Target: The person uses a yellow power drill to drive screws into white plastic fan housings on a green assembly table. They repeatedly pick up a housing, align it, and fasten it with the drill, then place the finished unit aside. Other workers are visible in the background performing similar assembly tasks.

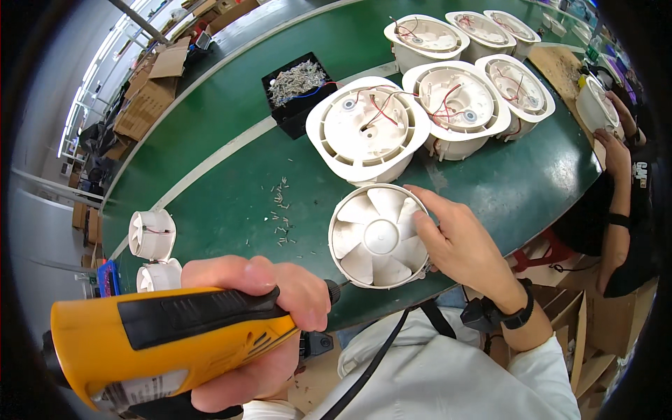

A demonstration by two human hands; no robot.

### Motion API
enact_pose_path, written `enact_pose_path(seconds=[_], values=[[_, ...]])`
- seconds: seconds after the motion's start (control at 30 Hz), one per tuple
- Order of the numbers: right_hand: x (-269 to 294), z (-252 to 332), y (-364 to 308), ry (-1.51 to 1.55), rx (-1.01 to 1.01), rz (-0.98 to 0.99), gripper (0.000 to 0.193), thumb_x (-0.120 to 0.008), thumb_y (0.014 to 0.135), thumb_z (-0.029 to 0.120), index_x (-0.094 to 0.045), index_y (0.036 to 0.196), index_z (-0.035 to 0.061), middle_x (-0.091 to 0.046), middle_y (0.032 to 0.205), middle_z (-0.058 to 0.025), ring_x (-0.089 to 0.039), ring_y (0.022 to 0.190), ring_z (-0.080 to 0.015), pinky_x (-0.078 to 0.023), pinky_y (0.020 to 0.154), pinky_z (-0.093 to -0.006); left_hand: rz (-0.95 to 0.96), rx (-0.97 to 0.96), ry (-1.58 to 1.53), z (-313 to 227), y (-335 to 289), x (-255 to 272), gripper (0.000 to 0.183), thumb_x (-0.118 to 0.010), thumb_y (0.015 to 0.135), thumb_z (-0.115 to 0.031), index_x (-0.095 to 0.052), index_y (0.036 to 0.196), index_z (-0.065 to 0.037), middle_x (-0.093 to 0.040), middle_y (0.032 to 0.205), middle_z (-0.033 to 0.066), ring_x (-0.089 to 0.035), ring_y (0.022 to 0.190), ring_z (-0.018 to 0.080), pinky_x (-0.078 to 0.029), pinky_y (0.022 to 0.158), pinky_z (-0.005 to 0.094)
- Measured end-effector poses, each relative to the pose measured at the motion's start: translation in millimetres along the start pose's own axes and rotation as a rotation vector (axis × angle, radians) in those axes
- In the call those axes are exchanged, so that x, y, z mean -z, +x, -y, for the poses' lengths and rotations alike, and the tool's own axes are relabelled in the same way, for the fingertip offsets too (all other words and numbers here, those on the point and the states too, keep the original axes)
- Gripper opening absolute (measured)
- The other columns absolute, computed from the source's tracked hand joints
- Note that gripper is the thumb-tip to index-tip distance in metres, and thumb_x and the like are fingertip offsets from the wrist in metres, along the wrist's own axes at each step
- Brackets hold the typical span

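My left hand (266, 301) is wrapped round a yellow and black electric screwdriver (175, 350). Its black chuck points right, and the thin bit ends by the lower left rim of a round white fan (381, 236). Whether the bit touches the rim I cannot tell. My right hand (458, 241) grips the fan at its right edge, thumb over the rim, and wears a dark wristband. The fan lies near the table's front edge, its blades and round hub facing up. Loose screws (281, 210) are scattered on the green table (224, 203) left of it.
Several white housings (367, 129) with red wires stand behind the fan. A black bin (297, 91) of screws sits at the back. Two small white fan units (152, 234) are at left. A co-worker's hands (616, 133) hold another housing at far right.
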State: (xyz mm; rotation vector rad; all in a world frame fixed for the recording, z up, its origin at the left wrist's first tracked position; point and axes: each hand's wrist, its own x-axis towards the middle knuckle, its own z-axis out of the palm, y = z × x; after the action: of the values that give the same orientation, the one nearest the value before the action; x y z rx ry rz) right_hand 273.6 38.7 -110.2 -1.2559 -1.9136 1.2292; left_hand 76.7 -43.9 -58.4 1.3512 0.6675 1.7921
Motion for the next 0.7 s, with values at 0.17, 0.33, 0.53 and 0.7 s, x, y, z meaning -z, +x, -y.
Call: enact_pose_path(seconds=[0.17, 0.33, 0.53, 0.7], values=[[7, 3, 6, -0.114, 0.005, 0.029, 0.036, -0.048, 0.092, 0.024, -0.057, 0.110, -0.0063, -0.062, 0.097, -0.0274, -0.060, 0.089, -0.0421, -0.047, 0.078, -0.0435, -0.004, 0.000, 0.121, -1, 6, -9, 0.077, -0.047, 0.081, -0.071, -0.036, 0.111, -0.001, -0.053, 0.063, 0.0113, -0.049, 0.044, 0.0198, -0.043, 0.040, 0.0317], [11, -7, 29, -0.091, 0.127, 0.019, 0.039, -0.050, 0.092, 0.030, -0.064, 0.099, -0.0055, -0.064, 0.092, -0.0258, -0.062, 0.083, -0.0393, -0.048, 0.074, -0.0418, 0.023, 0.008, 0.168, -1, 8, -12, 0.075, -0.045, 0.081, -0.072, -0.037, 0.110, -0.003, -0.054, 0.063, 0.0101, -0.050, 0.044, 0.0193, -0.043, 0.040, 0.0314], [10, -9, 34, 0.007, 0.070, 0.098, 0.039, -0.047, 0.094, 0.029, -0.060, 0.102, -0.0066, -0.064, 0.087, -0.0247, -0.061, 0.074, -0.0337, -0.047, 0.070, -0.0364, 0.014, 0.016, 0.152, 0, 8, -12, 0.075, -0.045, 0.080, -0.073, -0.038, 0.109, -0.004, -0.054, 0.063, 0.0089, -0.049, 0.042, 0.0183, -0.043, 0.039, 0.0308], [9, -13, 35, -0.044, 0.080, 0.086, 0.038, -0.046, 0.094, 0.028, -0.060, 0.105, -0.0061, -0.064, 0.086, -0.0246, -0.062, 0.075, -0.0335, -0.047, 0.071, -0.0362, 0.059, 0.034, 0.070, 9, 8, -4, 0.078, -0.051, 0.075, -0.073, -0.038, 0.107, -0.003, -0.054, 0.065, 0.0102, -0.051, 0.046, 0.0191, -0.044, 0.042, 0.0323]])
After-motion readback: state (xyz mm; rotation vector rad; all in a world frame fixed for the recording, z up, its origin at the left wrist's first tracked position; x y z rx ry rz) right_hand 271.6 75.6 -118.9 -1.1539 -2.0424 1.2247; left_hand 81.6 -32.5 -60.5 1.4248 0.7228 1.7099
